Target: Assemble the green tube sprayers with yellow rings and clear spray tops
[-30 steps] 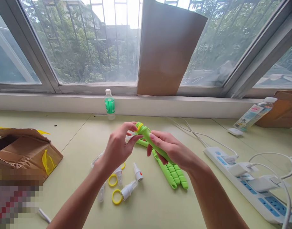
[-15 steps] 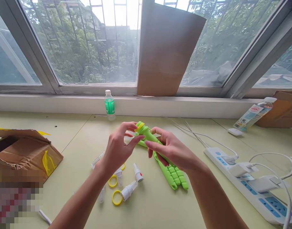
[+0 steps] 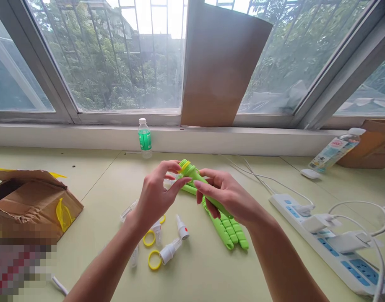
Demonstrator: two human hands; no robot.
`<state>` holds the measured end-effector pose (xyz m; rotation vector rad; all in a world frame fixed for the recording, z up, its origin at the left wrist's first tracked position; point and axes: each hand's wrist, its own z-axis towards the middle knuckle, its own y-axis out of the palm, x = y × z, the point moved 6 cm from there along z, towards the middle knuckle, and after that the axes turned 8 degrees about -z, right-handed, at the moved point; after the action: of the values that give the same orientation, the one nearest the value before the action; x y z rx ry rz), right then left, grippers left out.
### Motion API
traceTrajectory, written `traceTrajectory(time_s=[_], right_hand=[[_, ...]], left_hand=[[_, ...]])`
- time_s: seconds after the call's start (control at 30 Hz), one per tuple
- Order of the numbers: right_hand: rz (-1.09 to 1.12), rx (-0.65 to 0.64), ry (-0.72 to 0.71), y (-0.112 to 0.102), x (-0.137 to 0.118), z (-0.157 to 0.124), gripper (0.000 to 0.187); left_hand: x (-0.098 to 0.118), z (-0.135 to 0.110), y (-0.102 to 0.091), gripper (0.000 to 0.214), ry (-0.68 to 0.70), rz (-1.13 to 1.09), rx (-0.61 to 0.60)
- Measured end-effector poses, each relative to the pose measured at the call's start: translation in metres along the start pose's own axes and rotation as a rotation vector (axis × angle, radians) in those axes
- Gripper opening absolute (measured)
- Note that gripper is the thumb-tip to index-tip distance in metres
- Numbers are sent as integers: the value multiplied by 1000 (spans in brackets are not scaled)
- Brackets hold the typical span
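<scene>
Between my two hands a green plastic tube [image 3: 201, 186] is held at a slant above the table, its threaded end up and to the left with a yellow ring [image 3: 185, 165] around it. My left hand [image 3: 162, 188] pinches that ringed end between thumb and fingers. Lower on the body, my right hand [image 3: 224, 191] is wrapped round the tube. Beneath lie several similar green ribbed tubes [image 3: 226, 230]. Loose yellow rings [image 3: 154, 260] and white threaded nozzle pieces [image 3: 169, 251] are scattered to their left; my left forearm hides some of them.
An open cardboard box [image 3: 38, 201] stands at left. A white power strip [image 3: 321, 241] with plugs and cables runs along the right. A green-labelled bottle [image 3: 145, 139] is by the window sill; another bottle [image 3: 335, 150] leans against a carton [image 3: 371, 144] at the far right.
My right hand has shifted slightly along the green tube, with its fingers a little differently placed. My left hand stays at the ringed end.
</scene>
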<state>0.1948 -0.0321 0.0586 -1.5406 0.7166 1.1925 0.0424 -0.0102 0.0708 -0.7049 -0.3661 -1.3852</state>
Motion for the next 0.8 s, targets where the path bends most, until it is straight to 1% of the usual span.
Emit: traceTrajectory(time_s=[0.13, 0.37, 0.6, 0.7, 0.8], right_hand=[[3, 8, -23, 0, -2, 1, 31], [4, 4, -35, -1, -2, 2, 30], [-43, 1, -31, 0, 0, 3, 29], [-93, -1, -19, 0, 0, 3, 31], [-216, 51, -7, -2, 2, 4, 31]], left_hand=[[-2, -1, 1, 22, -13, -24, -10], [-1, -2, 2, 23, -15, -34, 15], [0, -2, 1, 14, -16, -9, 7], [-1, -3, 1, 15, -4, -8, 23], [-3, -4, 4, 15, 13, 10, 30]])
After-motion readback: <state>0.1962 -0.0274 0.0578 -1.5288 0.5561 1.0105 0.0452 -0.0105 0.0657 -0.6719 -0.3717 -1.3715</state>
